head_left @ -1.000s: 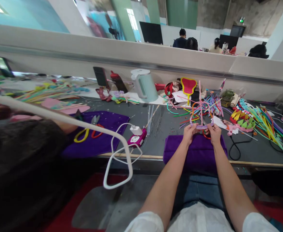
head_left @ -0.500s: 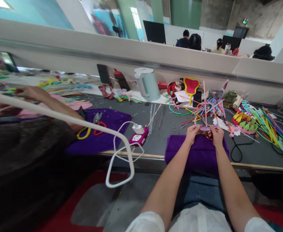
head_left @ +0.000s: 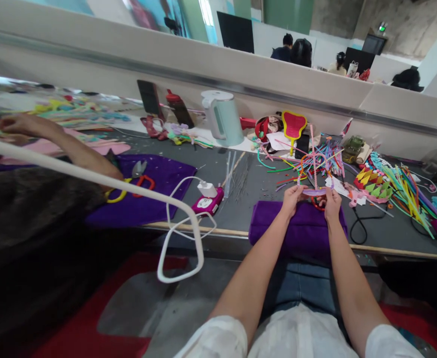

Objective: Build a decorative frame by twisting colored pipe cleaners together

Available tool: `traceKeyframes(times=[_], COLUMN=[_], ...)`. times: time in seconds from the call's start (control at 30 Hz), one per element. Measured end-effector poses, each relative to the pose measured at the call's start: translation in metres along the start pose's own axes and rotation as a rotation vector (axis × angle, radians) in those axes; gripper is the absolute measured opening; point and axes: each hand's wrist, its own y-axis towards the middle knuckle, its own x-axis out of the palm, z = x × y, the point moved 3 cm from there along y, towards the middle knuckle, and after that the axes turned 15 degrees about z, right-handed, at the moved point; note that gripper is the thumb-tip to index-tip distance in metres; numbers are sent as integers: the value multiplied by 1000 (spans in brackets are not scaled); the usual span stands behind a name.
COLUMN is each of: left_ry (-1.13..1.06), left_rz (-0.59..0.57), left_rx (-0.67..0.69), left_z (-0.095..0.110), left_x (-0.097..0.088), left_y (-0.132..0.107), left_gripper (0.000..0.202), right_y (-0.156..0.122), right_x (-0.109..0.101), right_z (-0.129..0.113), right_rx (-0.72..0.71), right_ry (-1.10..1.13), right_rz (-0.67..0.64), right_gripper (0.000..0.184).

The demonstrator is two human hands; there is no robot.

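Between my two hands is a shape bent from pipe cleaners (head_left: 314, 192), with a lilac strip along its bottom, an orange and lilac outline above, and a pink stem standing up. My left hand (head_left: 292, 200) pinches the left end of the strip. At the right end, my right hand (head_left: 332, 203) grips it with closed fingers. Both hands are above a folded purple cloth (head_left: 278, 226) at the table's front edge. Red-handled scissors (head_left: 318, 201) lie partly hidden behind the strip.
Loose pipe cleaners (head_left: 414, 194) are heaped at right. A mint kettle (head_left: 224, 119) stands at the back, near a red-lidded bottle (head_left: 179, 108). A power strip (head_left: 208, 201) lies left of the cloth. A co-worker's arm (head_left: 76, 154) reaches over the table behind a white curved frame (head_left: 129, 188).
My hands have drawn slightly apart along the lilac strip, which shows straighter. The view has shifted a little. The co-worker's hand has moved left in the picture.
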Motion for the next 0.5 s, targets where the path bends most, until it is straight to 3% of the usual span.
traceKeyframes(times=[0.33,0.5], left_ry=[12,61], left_rz=[-3,-69], left_rx=[-17,-29], left_z=[2,3], left_x=[2,6], left_y=[-2,-7], left_gripper=[42,48], right_y=[2,-1], right_x=[-1,3], right_z=[2,-1], right_rx=[15,7], right_ry=[-6,-33], right_rz=[40,-33], right_gripper=[32,31])
